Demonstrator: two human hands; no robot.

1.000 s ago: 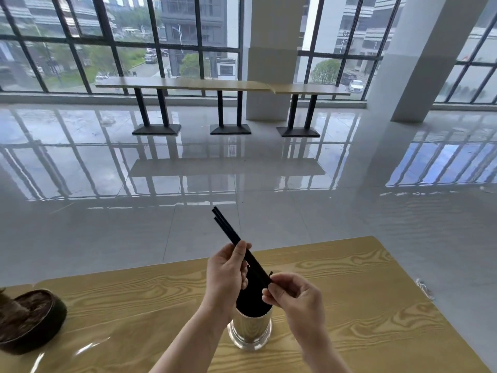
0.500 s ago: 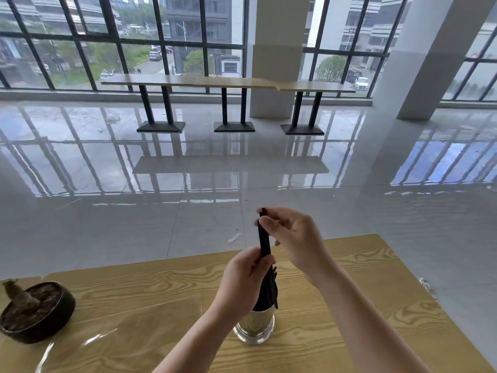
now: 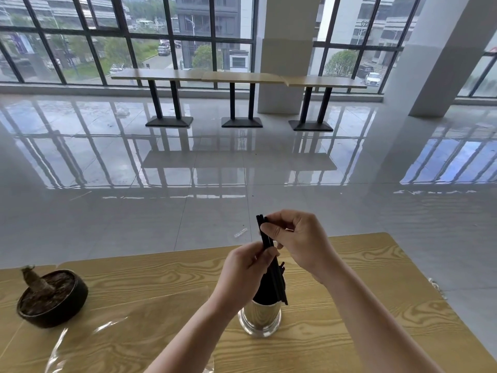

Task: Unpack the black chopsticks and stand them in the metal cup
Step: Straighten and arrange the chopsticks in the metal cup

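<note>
A pair of black chopsticks (image 3: 277, 281) stands almost upright over the shiny metal cup (image 3: 259, 317) on the wooden table (image 3: 363, 305). Their lower ends hang just past the cup's right rim, beside other dark chopsticks inside the cup. My left hand (image 3: 246, 270) grips the pair around its middle. My right hand (image 3: 298, 239) pinches the top ends between thumb and fingers. Whether a clear wrapper still covers the pair cannot be made out.
A dark round pot (image 3: 52, 298) with a cut plant stump sits at the table's left. A sheet of clear plastic (image 3: 129, 327) lies flat on the table, left of the cup. The table's far edge is just beyond my hands; shiny floor and other tables lie further off.
The chopsticks swung from tilting up-left to nearly vertical over the cup. My right hand rose from beside the cup's rim to the chopsticks' top ends; the left hand stayed at mid-length.
</note>
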